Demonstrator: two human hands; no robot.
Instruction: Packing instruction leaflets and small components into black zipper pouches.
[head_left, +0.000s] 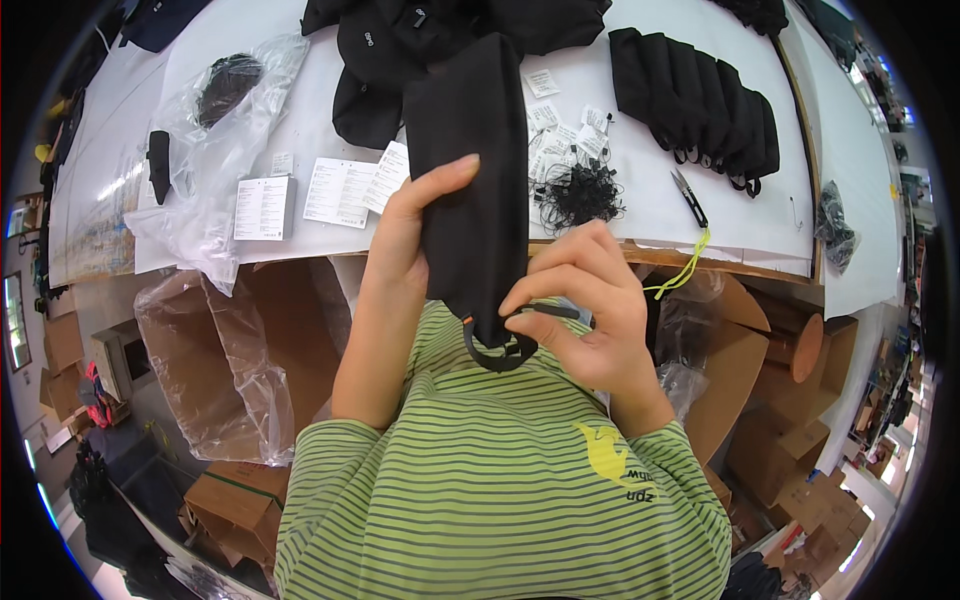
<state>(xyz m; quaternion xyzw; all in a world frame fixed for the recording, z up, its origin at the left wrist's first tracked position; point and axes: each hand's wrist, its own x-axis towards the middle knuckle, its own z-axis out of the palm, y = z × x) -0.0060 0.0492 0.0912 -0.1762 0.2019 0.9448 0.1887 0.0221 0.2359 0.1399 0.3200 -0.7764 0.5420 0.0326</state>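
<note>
The relation I'd steer by is the right hand point(585, 305) against the lower end of the black pouch point(470, 245). The pouch's long axis runs from 12 to 6 o'clock, its upper end leaning very slightly toward the 11. I have the left hand point(405, 215) at its 9 o'clock side, thumb pressed flat on the face, the other fingers hidden behind. The right hand is nearer the end that matters, at about 5 o'clock from the pouch's middle, thumb and forefinger closed in a pinch at the corner on a slim dark strip point(558, 311); I can't tell whether that strip belongs to the pouch. From this pinch, the pouch body rises toward 11 o'clock, the black loop point(497, 364) hangs just beside at 7, and the orange tab point(467, 320) sits near at 9.
</note>
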